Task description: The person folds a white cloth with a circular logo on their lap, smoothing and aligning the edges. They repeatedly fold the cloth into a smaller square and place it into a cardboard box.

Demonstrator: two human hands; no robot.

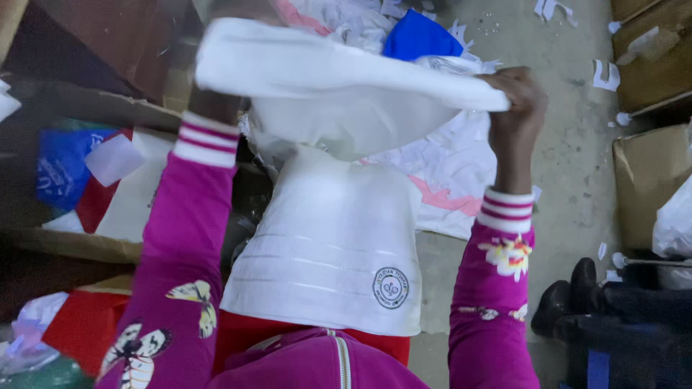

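White garment (331,245) stretched between both hands, long edge running side to side up top

The top hem sits like a band straight ahead of the person, a bit tilted, and the rest drops down toward the lap with faint stripes and a small round badge near the bottom corner. Right hand (515,101) is clenched on the right end of that edge; the left hand is hidden behind the cloth (can't tell its grip, only the pink sleeve (194,216) goes up to it). Both look about equally close. Beyond: a heap of white and blue cloth (425,36), cardboard boxes (649,180), concrete floor (569,166).
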